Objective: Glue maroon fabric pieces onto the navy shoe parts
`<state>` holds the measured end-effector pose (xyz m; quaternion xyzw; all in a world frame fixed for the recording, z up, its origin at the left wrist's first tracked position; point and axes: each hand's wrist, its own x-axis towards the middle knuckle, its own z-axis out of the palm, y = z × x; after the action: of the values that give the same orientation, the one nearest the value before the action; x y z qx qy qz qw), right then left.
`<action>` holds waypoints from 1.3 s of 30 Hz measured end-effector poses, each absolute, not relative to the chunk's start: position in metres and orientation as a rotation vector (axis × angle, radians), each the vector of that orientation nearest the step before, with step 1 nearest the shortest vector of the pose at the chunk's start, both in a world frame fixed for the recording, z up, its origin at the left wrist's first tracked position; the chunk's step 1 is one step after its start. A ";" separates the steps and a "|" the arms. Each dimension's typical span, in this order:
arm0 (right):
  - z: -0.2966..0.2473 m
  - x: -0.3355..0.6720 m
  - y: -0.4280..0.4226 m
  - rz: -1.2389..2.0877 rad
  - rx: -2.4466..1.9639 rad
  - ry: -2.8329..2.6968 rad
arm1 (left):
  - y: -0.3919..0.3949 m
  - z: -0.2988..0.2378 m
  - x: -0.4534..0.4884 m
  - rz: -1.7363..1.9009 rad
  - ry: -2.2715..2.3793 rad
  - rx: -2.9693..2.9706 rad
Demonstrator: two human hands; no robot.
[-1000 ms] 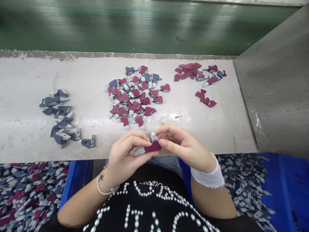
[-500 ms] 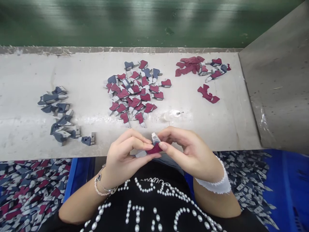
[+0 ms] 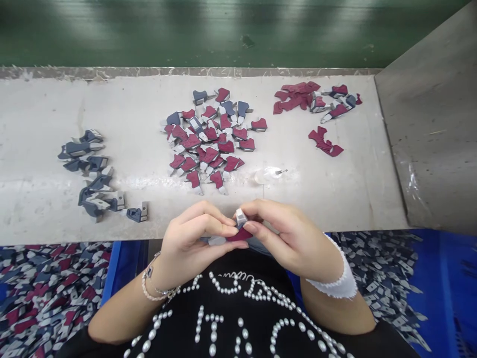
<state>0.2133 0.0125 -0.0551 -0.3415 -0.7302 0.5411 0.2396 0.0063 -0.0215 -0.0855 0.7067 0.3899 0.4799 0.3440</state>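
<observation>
Between my hands, in front of my body at the bench edge, is a small plastic part (image 3: 238, 235) with a maroon face, navy body and light grey ends. My left hand (image 3: 196, 236) pinches it from the left between thumb and fingers. From the right, my right hand (image 3: 288, 238) closes thumb and fingers on the same part by its upright grey end. My fingers cover much of it. Beyond them lies a pile of similar parts (image 3: 212, 154), most with maroon faces up. A whitish translucent bottle (image 3: 264, 176) with a thin metal tip lies to its right.
Navy and grey parts (image 3: 100, 181) lie at the left of the pale bench (image 3: 313, 199). Maroon flat pieces (image 3: 296, 97) sit at the back right, more (image 3: 325, 143) nearer. Below the bench, blue bins (image 3: 432, 283) hold many parts. A metal panel (image 3: 432, 124) stands at right.
The held part has tipped slightly and sits a little lower, my hands still on it. The whole view has shifted slightly; the piles lie as before.
</observation>
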 end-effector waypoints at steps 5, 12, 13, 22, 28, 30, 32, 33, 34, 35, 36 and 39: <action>-0.051 0.204 0.004 1.314 -1.058 -2.089 | -0.023 -0.087 0.008 1.261 1.053 1.861; -0.045 0.201 0.001 1.356 -1.130 -2.062 | -0.026 -0.092 0.008 1.323 1.085 1.769; -0.044 0.202 0.002 1.420 -1.087 -2.052 | -0.026 -0.093 0.008 1.340 1.069 1.698; -0.043 0.206 -0.003 1.238 -1.084 -2.213 | -0.026 -0.089 0.010 1.108 1.120 1.397; -0.044 0.206 -0.006 1.122 -1.079 -2.401 | -0.025 -0.082 0.011 0.965 1.279 1.504; -0.044 0.207 -0.005 1.084 -1.031 -2.443 | -0.025 -0.084 0.012 1.004 1.295 1.482; -0.044 0.208 -0.003 1.044 -1.004 -2.471 | -0.025 -0.085 0.013 1.037 1.280 1.451; -0.044 0.208 -0.003 1.032 -0.997 -2.479 | -0.025 -0.086 0.013 1.042 1.269 1.438; -0.043 0.209 -0.002 1.030 -0.993 -2.485 | -0.025 -0.087 0.014 1.037 1.259 1.428; -0.043 0.209 -0.002 1.031 -0.988 -2.485 | -0.025 -0.087 0.013 1.025 1.251 1.418; -0.043 0.209 -0.001 1.035 -0.985 -2.479 | -0.025 -0.087 0.013 1.013 1.245 1.409; -0.042 0.208 -0.001 1.037 -0.974 -2.427 | -0.024 -0.086 0.011 0.977 1.204 1.369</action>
<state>0.2080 -0.0011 -0.0425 -0.3414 -0.8512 0.3635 0.1635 0.0110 -0.0239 -0.0863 0.5687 0.5002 0.4061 0.5114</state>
